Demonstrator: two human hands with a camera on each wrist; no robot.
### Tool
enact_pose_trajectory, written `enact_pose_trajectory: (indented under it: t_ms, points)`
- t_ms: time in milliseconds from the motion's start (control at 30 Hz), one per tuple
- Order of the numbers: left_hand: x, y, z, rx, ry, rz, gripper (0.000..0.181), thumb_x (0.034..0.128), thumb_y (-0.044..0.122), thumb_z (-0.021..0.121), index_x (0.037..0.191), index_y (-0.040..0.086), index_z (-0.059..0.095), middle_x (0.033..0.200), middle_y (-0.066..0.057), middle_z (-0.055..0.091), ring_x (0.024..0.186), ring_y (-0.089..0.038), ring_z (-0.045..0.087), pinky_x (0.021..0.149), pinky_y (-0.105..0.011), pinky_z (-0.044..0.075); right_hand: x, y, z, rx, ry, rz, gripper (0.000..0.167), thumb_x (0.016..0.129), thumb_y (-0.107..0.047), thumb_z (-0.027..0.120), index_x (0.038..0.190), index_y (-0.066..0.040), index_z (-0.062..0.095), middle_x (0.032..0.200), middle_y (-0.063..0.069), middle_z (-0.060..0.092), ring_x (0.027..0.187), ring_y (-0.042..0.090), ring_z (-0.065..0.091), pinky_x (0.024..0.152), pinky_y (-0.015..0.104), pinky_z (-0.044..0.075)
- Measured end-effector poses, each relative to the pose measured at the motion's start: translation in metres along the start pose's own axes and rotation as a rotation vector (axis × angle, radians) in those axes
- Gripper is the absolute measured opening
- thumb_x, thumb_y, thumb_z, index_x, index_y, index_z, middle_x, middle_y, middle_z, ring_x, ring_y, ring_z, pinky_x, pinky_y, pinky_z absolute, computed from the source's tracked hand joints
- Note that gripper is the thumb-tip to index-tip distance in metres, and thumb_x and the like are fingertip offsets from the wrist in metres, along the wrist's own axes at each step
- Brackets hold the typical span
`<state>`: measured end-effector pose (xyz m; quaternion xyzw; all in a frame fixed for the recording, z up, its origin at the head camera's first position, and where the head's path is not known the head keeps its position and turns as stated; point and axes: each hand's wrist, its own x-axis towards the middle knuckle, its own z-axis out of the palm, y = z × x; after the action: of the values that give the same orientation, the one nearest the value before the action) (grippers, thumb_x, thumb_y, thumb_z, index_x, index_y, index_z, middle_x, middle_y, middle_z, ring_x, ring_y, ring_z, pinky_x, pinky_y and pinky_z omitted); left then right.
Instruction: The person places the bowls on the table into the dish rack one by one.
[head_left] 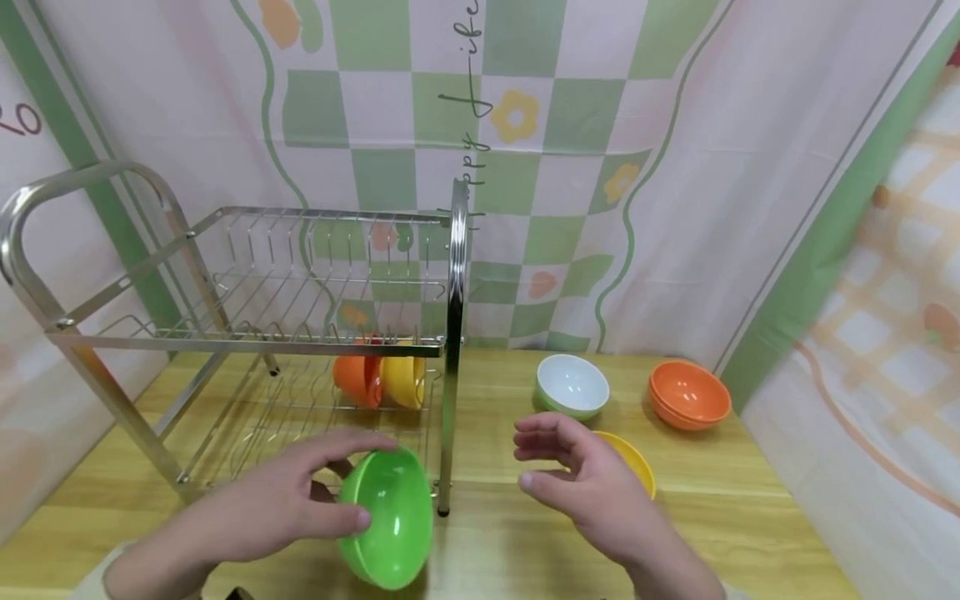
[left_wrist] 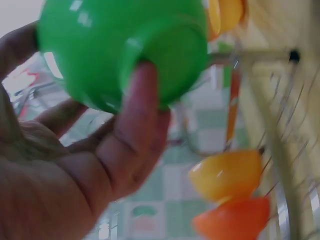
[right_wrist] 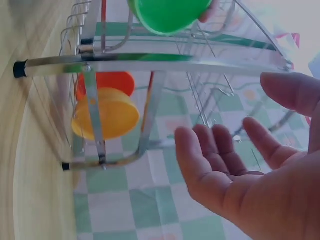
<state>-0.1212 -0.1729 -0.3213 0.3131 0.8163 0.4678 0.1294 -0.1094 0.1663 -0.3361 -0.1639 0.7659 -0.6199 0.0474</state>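
Observation:
My left hand (head_left: pixel 288 496) grips a bright green bowl (head_left: pixel 393 521), tilted with its opening to the right, just in front of the dish rack. The left wrist view shows fingers pressed on the bowl's base. Over the table, my right hand (head_left: pixel 588 492) is apart from everything, fingers loosely bent and holding nothing. Behind it a yellow bowl (head_left: pixel 630 462) is partly hidden. On the rack's lower tier, an orange bowl (head_left: pixel 357 379) and a yellow bowl (head_left: pixel 405 379) stand on edge side by side.
The two-tier metal dish rack (head_left: pixel 453 333) occupies the left of the wooden table (head_left: pixel 495 550). At the back right are a bowl with white inside and green outside (head_left: pixel 573 387) and stacked orange bowls (head_left: pixel 688 396). A patterned curtain (head_left: pixel 517 192) hangs behind.

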Motion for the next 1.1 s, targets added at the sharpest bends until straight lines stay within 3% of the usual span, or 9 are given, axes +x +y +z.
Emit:
enact_pose_trajectory:
  t_ms: [233,300,500,633,800,1100]
  points:
    - [-0.005,0.01,-0.017,0.234,0.152,-0.141,0.065,0.0828,0.038,0.08,0.141,0.03,0.053,0.136,-0.003,0.052,0.097,-0.023,0.059,0.068,-0.029,0.057,0.021,0.001,0.026,0.108,0.031,-0.112,0.045,0.084,0.002,0.074,0.125,0.001,0.056,0.122,0.019,0.058,0.116,0.037,0.054,0.095,0.043,0.052]
    - [-0.007,0.011,-0.022,0.335,0.203,-0.186,0.069,0.0812,0.044,0.08,0.142,0.032,0.052,0.14,-0.005,0.05,0.098,-0.024,0.06,0.068,-0.033,0.058,0.027,0.001,0.032,0.132,0.03,-0.127,0.046,0.084,0.002,0.074,0.126,-0.001,0.055,0.123,0.018,0.057,0.117,0.037,0.053,0.096,0.043,0.052]
    - [-0.01,0.005,-0.035,0.622,0.316,-0.225,0.077,0.0788,0.048,0.08,0.145,0.022,0.051,0.145,-0.016,0.046,0.107,-0.042,0.056,0.065,-0.049,0.057,0.039,0.002,0.044,0.163,0.028,-0.155,0.046,0.085,0.006,0.071,0.127,-0.002,0.053,0.122,0.02,0.055,0.119,0.043,0.05,0.097,0.043,0.05]
    - [-0.008,-0.002,-0.044,0.74,0.368,-0.243,0.077,0.0785,0.042,0.082,0.144,0.014,0.052,0.142,-0.022,0.046,0.107,-0.05,0.052,0.065,-0.053,0.055,0.044,0.006,0.048,0.149,0.005,-0.16,0.042,0.087,0.003,0.07,0.125,-0.001,0.053,0.119,0.02,0.056,0.115,0.042,0.051,0.096,0.042,0.052]
    - [-0.003,-0.01,-0.053,0.8,0.397,-0.265,0.076,0.0796,0.039,0.08,0.144,0.009,0.052,0.138,-0.025,0.048,0.106,-0.048,0.052,0.074,-0.058,0.05,0.048,0.012,0.05,0.109,-0.015,-0.152,0.036,0.089,0.0,0.068,0.122,-0.004,0.055,0.116,0.018,0.06,0.111,0.034,0.056,0.093,0.042,0.053]
    - [0.003,-0.024,-0.065,0.735,0.381,-0.323,0.08,0.0818,0.036,0.079,0.147,0.003,0.046,0.142,-0.031,0.041,0.106,-0.051,0.048,0.069,-0.06,0.053,0.055,0.016,0.055,0.032,0.023,-0.098,0.025,0.09,-0.003,0.069,0.113,-0.007,0.061,0.109,0.013,0.063,0.105,0.028,0.059,0.087,0.04,0.054]
